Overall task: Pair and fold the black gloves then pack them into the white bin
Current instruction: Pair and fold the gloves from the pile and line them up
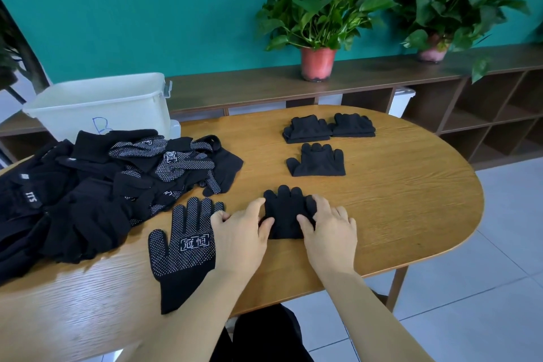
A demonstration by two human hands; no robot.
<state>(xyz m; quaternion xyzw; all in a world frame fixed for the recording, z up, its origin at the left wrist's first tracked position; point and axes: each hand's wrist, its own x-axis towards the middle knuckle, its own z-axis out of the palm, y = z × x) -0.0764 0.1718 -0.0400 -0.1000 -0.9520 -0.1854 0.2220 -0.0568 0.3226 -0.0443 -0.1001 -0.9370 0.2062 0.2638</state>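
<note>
Left hand point(239, 232) and right hand point(330, 232) each pinch a side of the folded glove pair point(285, 211) near the tabletop's front edge, likely squaring the fold; dotted glove point(182, 250) waits just left, unsorted pile point(88, 185) at left edge, finished pairs point(318, 160) staged toward far edge, white bin point(100, 106) beyond far-left edge.

Oval wooden table point(396, 214). At left, a loose heap of black gloves point(97, 185). Just right of it, by the near edge, a dotted glove point(182, 256) laid flat. Mid-table, a near folded pair point(286, 214); beyond, a second folded pair point(318, 160); farthest, a left bundle point(307, 129) touching a right bundle point(354, 126).
</note>
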